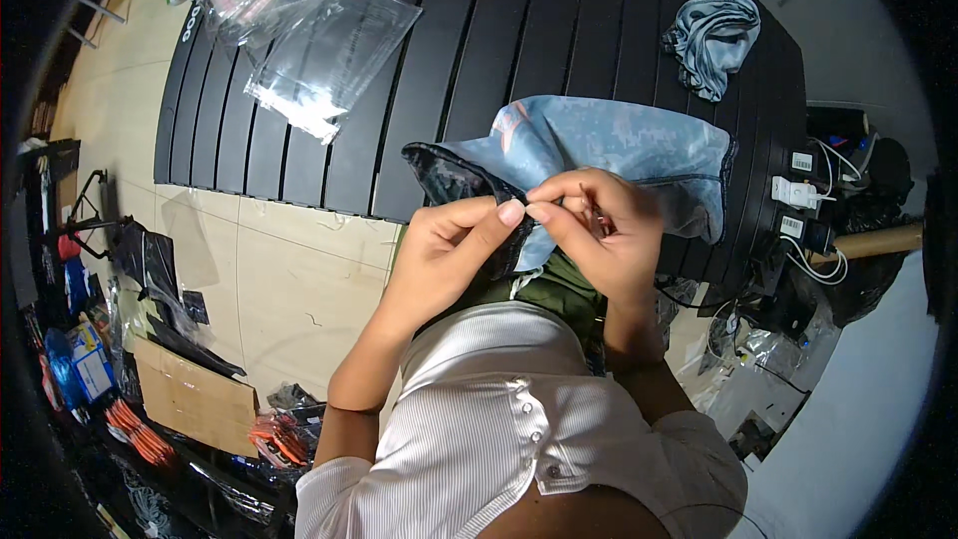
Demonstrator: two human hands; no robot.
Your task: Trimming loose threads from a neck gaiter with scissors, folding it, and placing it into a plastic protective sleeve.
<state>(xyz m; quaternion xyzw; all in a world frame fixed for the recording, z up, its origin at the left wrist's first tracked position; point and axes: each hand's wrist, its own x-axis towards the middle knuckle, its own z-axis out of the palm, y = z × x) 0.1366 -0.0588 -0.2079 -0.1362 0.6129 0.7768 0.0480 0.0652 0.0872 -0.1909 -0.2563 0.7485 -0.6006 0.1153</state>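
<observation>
Black table point(479, 40) slats stretch beyond the grip: left hand point(449, 245) and right hand point(604, 240), fingertips nearly meeting, pinch the dark hem point(489, 180) of a blue cloth point(639, 135) spread just ahead. Close pinches and a flat edge should give best control. Farther off lie clear bags point(334, 50), leftward, and a crumpled cloth point(714, 40), rightward.

Looks like lt. blue cloth point(639, 140) w/ pale specks & dk. stitched edges. Lies bunched on blk. table point(479, 60), partly hanging past near side. Shows dk. part at L end. Is pinched at dk. edge, near front.
</observation>
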